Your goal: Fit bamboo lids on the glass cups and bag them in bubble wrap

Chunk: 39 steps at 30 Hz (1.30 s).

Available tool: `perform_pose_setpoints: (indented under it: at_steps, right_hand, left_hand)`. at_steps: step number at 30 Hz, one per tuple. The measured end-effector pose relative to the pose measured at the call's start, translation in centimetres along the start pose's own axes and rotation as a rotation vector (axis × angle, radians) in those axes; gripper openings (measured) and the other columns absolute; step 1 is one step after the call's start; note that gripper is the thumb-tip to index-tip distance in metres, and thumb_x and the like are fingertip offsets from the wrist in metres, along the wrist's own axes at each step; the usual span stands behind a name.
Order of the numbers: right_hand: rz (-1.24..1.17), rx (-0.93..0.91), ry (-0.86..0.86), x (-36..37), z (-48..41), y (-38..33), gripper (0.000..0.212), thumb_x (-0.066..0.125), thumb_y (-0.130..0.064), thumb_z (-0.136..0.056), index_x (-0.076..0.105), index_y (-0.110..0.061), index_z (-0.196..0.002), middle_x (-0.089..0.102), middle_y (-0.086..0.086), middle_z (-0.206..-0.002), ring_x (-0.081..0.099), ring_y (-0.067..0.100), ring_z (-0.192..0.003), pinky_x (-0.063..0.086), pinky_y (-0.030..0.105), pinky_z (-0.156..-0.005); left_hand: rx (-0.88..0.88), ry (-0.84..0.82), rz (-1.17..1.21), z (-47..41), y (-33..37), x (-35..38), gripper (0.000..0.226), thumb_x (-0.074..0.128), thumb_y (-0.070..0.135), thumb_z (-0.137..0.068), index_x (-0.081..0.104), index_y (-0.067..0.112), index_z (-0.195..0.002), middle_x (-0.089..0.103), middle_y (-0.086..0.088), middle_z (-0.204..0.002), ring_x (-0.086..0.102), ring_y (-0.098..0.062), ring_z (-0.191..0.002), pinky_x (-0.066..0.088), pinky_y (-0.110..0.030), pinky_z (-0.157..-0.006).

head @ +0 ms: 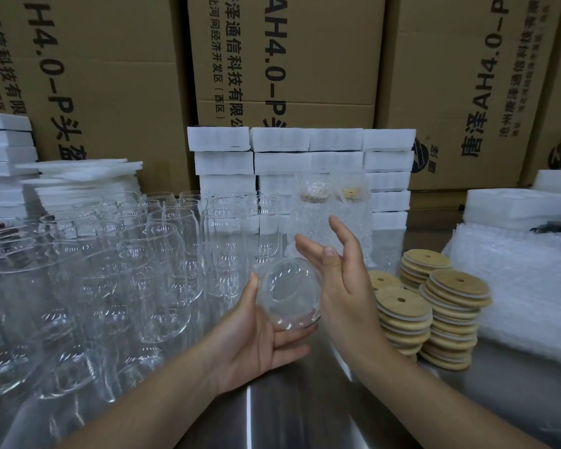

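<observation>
My left hand (256, 332) grips a clear glass cup (289, 294) from below and behind, tilted so that its open mouth faces me. My right hand (337, 270) hovers flat beside the cup's right side with straight fingers, and its thumb lies near the rim. Stacks of round bamboo lids (434, 306) with small holes stand to the right of my hands. Behind my right hand stand two lidded cups in bubble wrap (332, 209). A pile of bubble wrap bags (525, 286) lies at the far right.
Several bare glass cups (127, 254) crowd the left half of the steel table (305, 400). White foam blocks (285, 163) are stacked at the back and left, with more foam (512, 202) at the right. Large cardboard boxes (285, 59) wall off the rear.
</observation>
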State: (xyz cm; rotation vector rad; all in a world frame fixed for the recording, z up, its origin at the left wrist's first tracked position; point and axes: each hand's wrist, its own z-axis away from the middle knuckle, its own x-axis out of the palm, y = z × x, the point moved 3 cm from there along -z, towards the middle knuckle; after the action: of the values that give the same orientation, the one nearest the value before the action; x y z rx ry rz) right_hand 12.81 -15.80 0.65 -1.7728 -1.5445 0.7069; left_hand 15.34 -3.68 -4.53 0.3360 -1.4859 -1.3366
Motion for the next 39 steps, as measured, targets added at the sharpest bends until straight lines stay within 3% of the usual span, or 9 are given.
perform_pose_setpoints:
  at_steps: [6,10,13,16,19,24,30,34,39]
  right_hand:
    - [-0.089,0.046,0.113,-0.7,-0.6,-0.4,0.027,0.044,-0.014,-0.1,0.065,-0.03,-0.101,0.068,-0.022,-0.109,0.057,-0.008,-0.111,0.043,0.028,-0.105]
    - [0.033,0.068,-0.052,0.1,-0.4,0.1,0.027,0.052,-0.014,-0.097,0.067,-0.037,-0.099,0.052,-0.027,-0.13,0.043,-0.018,-0.119,0.036,0.013,-0.103]
    - [0.065,0.09,-0.115,0.5,-0.3,0.3,0.028,0.051,-0.02,-0.098,0.058,-0.045,-0.108,0.041,-0.036,-0.131,0.032,-0.026,-0.121,0.029,0.009,-0.105]
    - [0.068,0.109,-0.128,0.4,-0.3,0.2,0.033,0.045,-0.026,-0.1,0.045,-0.051,-0.122,0.036,-0.041,-0.129,0.025,-0.031,-0.119,0.027,-0.001,-0.099]
    - [0.056,0.127,-0.127,0.3,-0.2,0.2,0.041,0.038,-0.029,-0.102,0.034,-0.048,-0.138,0.033,-0.038,-0.134,0.029,-0.02,-0.127,0.027,0.01,-0.107]
    - [-0.005,0.126,-0.087,0.4,-0.3,-0.2,0.037,0.035,-0.032,-0.103,0.03,-0.059,-0.128,0.024,-0.031,-0.144,0.023,-0.003,-0.14,0.022,0.031,-0.118]
    - [-0.084,0.158,-0.029,0.1,-0.5,0.4,0.038,0.039,-0.04,-0.099,0.028,-0.061,-0.129,0.033,-0.044,-0.12,0.042,-0.011,-0.125,0.044,0.013,-0.09]
    - [-0.174,0.214,-0.006,-0.1,-0.8,0.7,0.037,0.044,-0.061,-0.079,0.033,-0.069,-0.114,0.041,-0.028,-0.135,0.049,0.007,-0.127,0.042,0.036,-0.105]
    - [-0.297,0.277,-0.02,0.0,-1.1,1.4,0.059,0.049,-0.062,-0.07,0.036,-0.057,-0.127,0.056,-0.01,-0.128,0.07,0.006,-0.092,0.055,0.029,-0.085]
  left_hand:
    - [0.068,-0.032,-0.003,0.0,0.0,0.3,0.068,0.034,0.078,-0.078,0.051,0.033,-0.127,0.071,-0.01,-0.114,0.071,-0.024,-0.087,0.058,-0.032,-0.056]
    - [0.147,-0.048,-0.134,0.6,0.2,0.8,0.063,0.064,0.076,-0.065,0.061,0.042,-0.118,0.074,-0.003,-0.102,0.07,-0.021,-0.082,0.057,-0.036,-0.058]
    - [0.219,-0.02,-0.149,0.7,0.1,0.6,0.095,0.084,0.046,-0.063,0.034,0.045,-0.143,0.062,-0.003,-0.132,0.069,-0.028,-0.098,0.058,-0.043,-0.062]
    - [0.262,-0.013,-0.139,0.6,0.0,0.8,0.104,0.091,0.034,-0.06,0.031,0.048,-0.144,0.066,-0.004,-0.126,0.067,-0.031,-0.105,0.058,-0.045,-0.066]
    - [0.333,0.037,-0.127,0.5,0.0,0.7,0.098,0.089,0.033,-0.062,0.034,0.05,-0.141,0.061,0.003,-0.118,0.065,-0.017,-0.106,0.059,-0.048,-0.069]
    - [0.399,0.115,-0.108,0.3,0.4,0.1,0.093,0.091,0.037,-0.051,0.05,0.028,-0.133,0.072,-0.001,-0.111,0.072,-0.015,-0.095,0.059,-0.052,-0.068]
    - [0.344,0.056,-0.093,0.3,0.3,0.3,0.035,0.085,0.041,-0.063,0.072,0.025,-0.091,0.071,-0.006,-0.116,0.069,-0.022,-0.105,0.058,-0.045,-0.069]
    - [0.28,0.029,-0.005,0.5,0.5,0.5,0.043,0.073,0.034,-0.07,0.067,0.018,-0.11,0.068,-0.01,-0.121,0.069,-0.028,-0.105,0.059,-0.051,-0.077]
    - [0.173,-0.108,0.001,0.7,0.5,1.5,0.06,0.081,0.046,-0.062,0.07,0.028,-0.117,0.06,-0.012,-0.122,0.069,-0.031,-0.095,0.058,-0.04,-0.072]
